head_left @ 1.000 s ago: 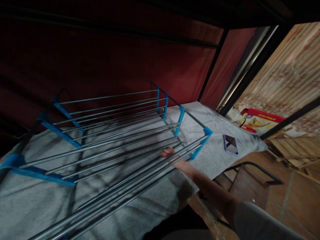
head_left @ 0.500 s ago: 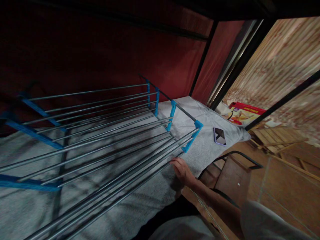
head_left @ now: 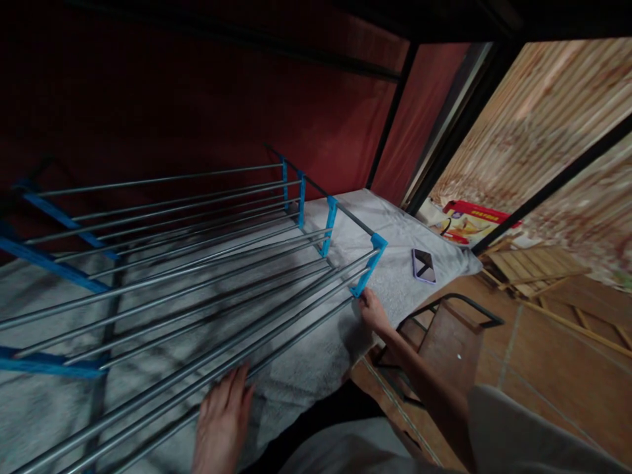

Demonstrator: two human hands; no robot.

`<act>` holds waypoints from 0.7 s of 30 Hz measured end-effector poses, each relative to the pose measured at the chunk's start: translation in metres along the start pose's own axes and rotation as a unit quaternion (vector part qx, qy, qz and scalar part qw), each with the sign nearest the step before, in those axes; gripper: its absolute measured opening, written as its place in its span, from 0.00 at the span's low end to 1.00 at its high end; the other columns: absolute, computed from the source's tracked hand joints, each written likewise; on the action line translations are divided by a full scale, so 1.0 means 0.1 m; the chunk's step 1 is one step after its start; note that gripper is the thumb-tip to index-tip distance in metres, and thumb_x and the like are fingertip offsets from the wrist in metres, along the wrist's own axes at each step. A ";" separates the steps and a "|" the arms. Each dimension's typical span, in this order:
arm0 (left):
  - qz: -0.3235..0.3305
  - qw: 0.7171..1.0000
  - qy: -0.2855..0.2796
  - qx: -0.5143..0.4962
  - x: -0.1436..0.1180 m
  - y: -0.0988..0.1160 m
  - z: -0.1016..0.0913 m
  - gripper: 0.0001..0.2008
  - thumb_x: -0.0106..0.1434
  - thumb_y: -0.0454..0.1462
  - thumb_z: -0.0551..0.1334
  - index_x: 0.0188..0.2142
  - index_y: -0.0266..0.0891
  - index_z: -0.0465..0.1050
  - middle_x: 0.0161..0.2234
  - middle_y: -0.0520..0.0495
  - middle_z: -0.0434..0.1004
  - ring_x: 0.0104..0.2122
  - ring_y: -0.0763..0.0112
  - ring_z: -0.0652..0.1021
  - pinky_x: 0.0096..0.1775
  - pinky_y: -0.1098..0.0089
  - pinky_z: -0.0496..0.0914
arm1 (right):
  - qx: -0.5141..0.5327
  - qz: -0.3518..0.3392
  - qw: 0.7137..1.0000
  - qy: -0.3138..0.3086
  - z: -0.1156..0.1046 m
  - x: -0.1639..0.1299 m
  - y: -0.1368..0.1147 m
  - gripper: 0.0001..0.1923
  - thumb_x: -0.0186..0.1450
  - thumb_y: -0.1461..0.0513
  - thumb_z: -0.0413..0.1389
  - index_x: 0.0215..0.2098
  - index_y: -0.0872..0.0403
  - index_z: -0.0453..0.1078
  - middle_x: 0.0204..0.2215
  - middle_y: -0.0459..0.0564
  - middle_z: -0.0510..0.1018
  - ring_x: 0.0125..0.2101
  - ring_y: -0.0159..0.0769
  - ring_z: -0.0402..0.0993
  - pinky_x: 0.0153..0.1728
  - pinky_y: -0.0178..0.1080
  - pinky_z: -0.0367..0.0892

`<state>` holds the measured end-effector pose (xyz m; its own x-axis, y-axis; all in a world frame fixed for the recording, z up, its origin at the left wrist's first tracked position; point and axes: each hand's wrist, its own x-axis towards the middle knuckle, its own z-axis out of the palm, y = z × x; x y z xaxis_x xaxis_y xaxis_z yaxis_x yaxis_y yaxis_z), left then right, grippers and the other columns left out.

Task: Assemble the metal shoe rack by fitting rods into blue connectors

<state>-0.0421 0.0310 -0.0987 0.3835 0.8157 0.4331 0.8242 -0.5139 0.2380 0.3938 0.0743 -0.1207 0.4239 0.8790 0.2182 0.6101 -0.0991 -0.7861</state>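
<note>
A rack of grey metal tubes [head_left: 296, 315] with blue plastic connectors [head_left: 370, 262], resembling a shoe rack, lies across a grey cloth-covered table [head_left: 316, 368]. My right hand [head_left: 374, 313] is closed at the right end of the nearest tube, just under the lower tip of the front connector. The fingertips there are partly hidden. My left hand [head_left: 222, 418] comes up from the bottom edge and lies over the same tube. Its fingers are bent across the tube, with the thumb on the right side; the gripped stretch is covered.
A phone [head_left: 424, 265] lies on the cloth right of the rack. Beyond the table edge stand a brown chair [head_left: 451, 349] with a dark frame and folded wooden furniture [head_left: 538, 263]. A red and yellow box [head_left: 476, 222] sits by the corrugated wall [head_left: 543, 131]. A dark red panel [head_left: 222, 112] rises behind.
My left hand has come into view from below onto the nearest tube. My right hand has slid right along that tube to its end by the blue connector. The view has shifted slightly.
</note>
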 end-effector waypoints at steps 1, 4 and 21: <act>0.009 1.000 -0.011 0.003 0.11 0.02 0.07 0.21 0.73 0.45 0.50 0.56 0.40 0.73 0.50 0.39 0.80 0.47 0.53 0.79 0.49 0.54 0.73 | -0.013 -0.003 1.000 -0.007 -0.01 0.01 0.00 0.13 0.61 0.63 0.49 0.43 0.53 0.68 0.38 0.52 0.74 0.39 0.41 0.71 0.45 0.45 0.68; 0.016 0.999 -0.050 -0.009 0.31 0.00 0.20 0.19 0.73 0.42 0.49 0.50 0.42 0.78 0.44 0.43 0.82 0.43 0.58 0.81 0.47 0.57 0.75 | -0.041 -0.020 0.999 -0.024 -0.05 0.03 0.01 0.09 0.61 0.62 0.49 0.39 0.53 0.68 0.34 0.51 0.74 0.36 0.39 0.71 0.41 0.42 0.68; -0.055 0.991 -0.108 -0.058 0.30 -0.09 0.16 0.20 0.71 0.47 0.51 0.49 0.46 0.80 0.47 0.45 0.82 0.46 0.59 0.81 0.42 0.62 0.79 | -0.031 -0.001 0.998 -0.053 -0.12 0.11 -0.01 0.07 0.62 0.60 0.52 0.36 0.53 0.69 0.32 0.50 0.75 0.33 0.38 0.71 0.38 0.40 0.67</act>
<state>-0.0315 0.0649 -0.1019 0.3847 0.8997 0.2064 0.8168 -0.4359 0.3779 0.4057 0.0789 -0.1103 0.3510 0.9235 0.1545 0.6525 -0.1230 -0.7477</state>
